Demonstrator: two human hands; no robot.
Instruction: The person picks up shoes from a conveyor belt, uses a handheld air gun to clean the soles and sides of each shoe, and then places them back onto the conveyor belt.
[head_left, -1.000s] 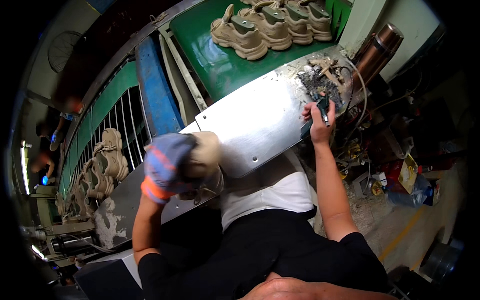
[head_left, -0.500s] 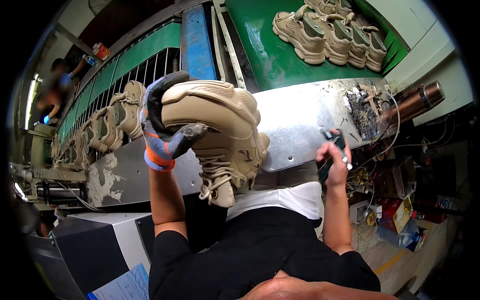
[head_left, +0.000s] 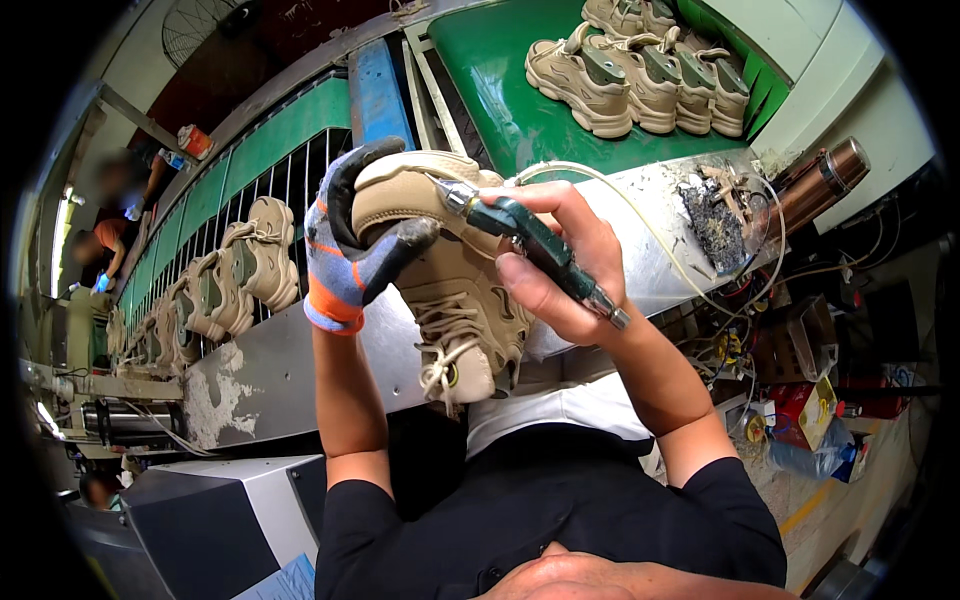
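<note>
My left hand (head_left: 345, 245), in a grey, orange and black work glove, grips a beige sneaker (head_left: 450, 290) by its heel end. The sneaker's laced toe points down toward me. In my bare right hand (head_left: 575, 265) is a dark green nozzle gun (head_left: 535, 243) with a pointed metal tip. That tip is at the heel edge of the sneaker, near the sole; whether it touches cannot be made out. A pale hose (head_left: 625, 200) loops from the gun's front toward the right.
A metal work plate (head_left: 285, 350) spans the bench before me. Several sneakers stand on a green surface (head_left: 490, 80) at far right and along a rack (head_left: 270, 250) at left. A copper-coloured flask (head_left: 825, 185) lies at right. Another person (head_left: 105, 240) is at far left.
My right hand has come up and left with the nozzle gun, from beside the plate to the sneaker's heel. The left hand still holds the sneaker, shifted slightly right.
</note>
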